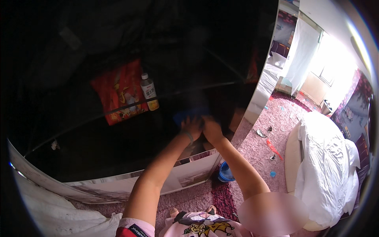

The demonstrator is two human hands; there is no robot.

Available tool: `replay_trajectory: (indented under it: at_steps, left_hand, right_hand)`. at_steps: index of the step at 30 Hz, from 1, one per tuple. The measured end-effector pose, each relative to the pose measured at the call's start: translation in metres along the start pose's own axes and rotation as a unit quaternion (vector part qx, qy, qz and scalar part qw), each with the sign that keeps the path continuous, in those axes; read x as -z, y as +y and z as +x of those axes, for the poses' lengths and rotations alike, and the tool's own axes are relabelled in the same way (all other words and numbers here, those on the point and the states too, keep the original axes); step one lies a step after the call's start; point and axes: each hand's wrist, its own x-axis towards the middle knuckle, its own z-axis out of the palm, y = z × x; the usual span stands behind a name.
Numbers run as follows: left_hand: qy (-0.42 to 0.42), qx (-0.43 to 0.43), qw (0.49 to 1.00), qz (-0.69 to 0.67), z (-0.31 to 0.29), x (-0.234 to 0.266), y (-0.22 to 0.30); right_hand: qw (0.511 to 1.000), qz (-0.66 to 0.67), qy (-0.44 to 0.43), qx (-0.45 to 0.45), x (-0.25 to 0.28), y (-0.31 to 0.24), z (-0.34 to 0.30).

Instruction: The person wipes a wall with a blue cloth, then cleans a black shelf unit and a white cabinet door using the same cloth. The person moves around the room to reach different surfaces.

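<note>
Both my arms reach forward into a dark, glossy space. A blue cloth [188,113] lies on its dark surface just beyond my hands. My left hand [192,128], with a band at the wrist, rests on the near edge of the cloth, fingers spread. Right beside it, my right hand [212,127] is closed, its fingers curled at the cloth's right edge; dimness hides the fingertips. To the left of the hands stands a clear bottle [149,93] with a pale label and yellow at its base. Against it lies a red bag [120,94] with golden print.
A mirrored edge [118,175] borders the dark surface in front of me. Below stands a blue bucket [226,173] on the pink carpet [260,158], where scraps are strewn. On the right is a bed with rumpled white bedding [325,166]; white fabric [63,213] hangs lower left.
</note>
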Motion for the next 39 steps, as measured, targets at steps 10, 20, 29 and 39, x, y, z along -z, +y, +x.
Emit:
replay_trajectory:
  at_steps: [10, 20, 29, 39]
  left_hand:
    - [0.129, 0.148, 0.785, -0.587, 0.077, 0.000, 0.005]
    - [0.174, -0.059, 0.441, -0.879, 0.186, 0.116, 0.033]
    - [0.196, -0.065, 0.652, -0.730, 0.192, -0.009, 0.011]
    - [0.167, -0.058, 0.608, -0.774, 0.093, 0.045, 0.079]
  right_hand:
    - [0.978, 0.124, 0.150, -0.070, -0.016, -0.007, -0.020]
    - [0.987, 0.099, 0.097, -0.080, -0.028, -0.009, -0.024]
    - [0.974, 0.175, 0.109, -0.093, -0.027, -0.013, -0.021]
    - [0.999, 0.011, 0.011, -0.041, -0.045, 0.004, -0.030]
